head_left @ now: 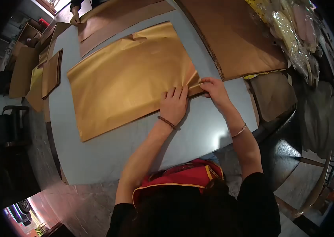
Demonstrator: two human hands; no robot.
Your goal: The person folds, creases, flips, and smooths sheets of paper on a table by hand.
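A large gold paper sheet (pixel 123 85) lies on the pale grey tabletop, with creases along its far edge and at its near right corner. On its near edge rests my left hand (pixel 173 104), open, fingers laid flat on the paper and a beaded bracelet at the wrist. My right hand (pixel 215 91) is closed on the sheet's right corner, thumb and fingers pinching it where the paper gathers into a fold. The exact layers between those fingertips are hidden.
A stack of brown sheets (pixel 238 37) lies at the right, near plastic-wrapped bundles (pixel 289 35). Across the table (pixel 107 158), another person's hand (pixel 75 18) touches brown paper (pixel 115 23). Folded brown pieces (pixel 51 75) stand at the left edge. A wooden chair (pixel 309 189) is at lower right.
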